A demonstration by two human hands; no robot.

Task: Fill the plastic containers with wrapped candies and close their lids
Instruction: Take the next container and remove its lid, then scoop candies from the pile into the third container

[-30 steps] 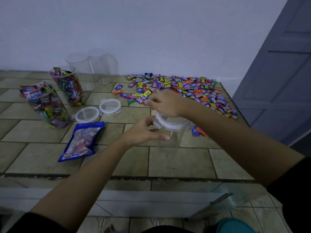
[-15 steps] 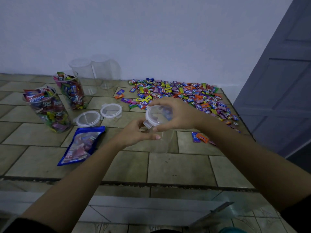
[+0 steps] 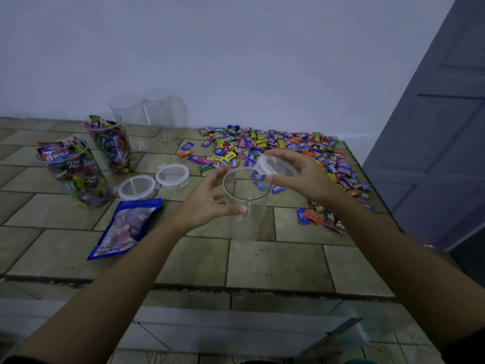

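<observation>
Left hand (image 3: pixel 210 198) grips the empty container (image 3: pixel 245 203) — right hand (image 3: pixel 296 174) holds its lid (image 3: pixel 273 166).

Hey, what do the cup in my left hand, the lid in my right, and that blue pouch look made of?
The cup: clear, smooth, seemingly rigid plastic; tiles and candies show through its wall. The lid: translucent whitish plastic, probably; light passes through its disc. The blue pouch: glossy plastic film, likely; it lies flat, wrinkled, with sheen.

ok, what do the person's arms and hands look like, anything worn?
Both are bare: left hand and right hand show no gloves, rings or watch. Left forearm and right forearm are uncovered; a dark sleeve shows at the lower right frame edge.
</observation>
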